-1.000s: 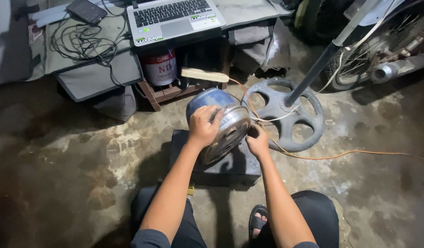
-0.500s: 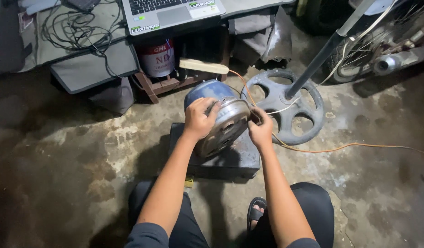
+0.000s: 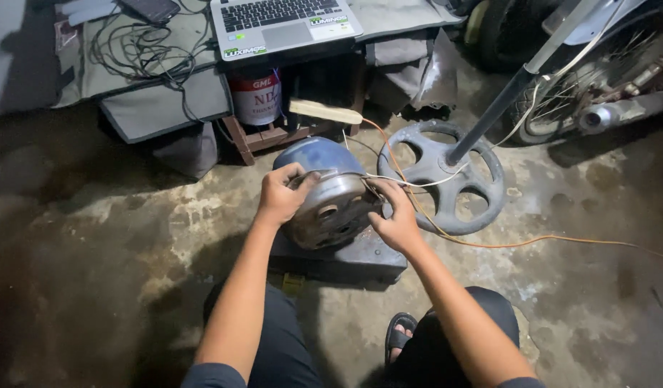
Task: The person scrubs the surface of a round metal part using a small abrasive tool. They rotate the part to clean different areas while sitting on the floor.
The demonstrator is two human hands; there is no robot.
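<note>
While the left hand (image 3: pixel 281 195) clamps over the upper rim of the round motor housing with its blue painted shell and dull grey metal end plate (image 3: pixel 328 197), fingers curled onto the plate's edge, the right hand (image 3: pixel 397 215) presses against the housing's right side where the leads come out; whether those fingers pinch the wires or only push on the casing cannot be told from here. Housing sits tilted, end plate turned toward the person, resting on a dark rectangular metal block (image 3: pixel 346 259) on the stained concrete floor (image 3: pixel 94 273). Risk, as judged: the seat is narrow and the body is round, so if either hand eases off it could roll from the block and drop by the sandalled foot (image 3: pixel 397 338) just below. Second risk: the thin white wire (image 3: pixel 418 183) and the orange cord (image 3: pixel 532 243) run out from under the right hand across the grey spoked round fan base (image 3: pixel 446 183); a twist of the housing could strain or snag them at the exit. Appearance of housing: blue paint glossy on the far half, end plate scuffed and grimy, with a few dark oval holes and a central hub. Behind stand a red-and-white tin can (image 3: pixel 255 97) in a wooden crate (image 3: pixel 274 133), and an open silver laptop (image 3: pixel 285 21).
</note>
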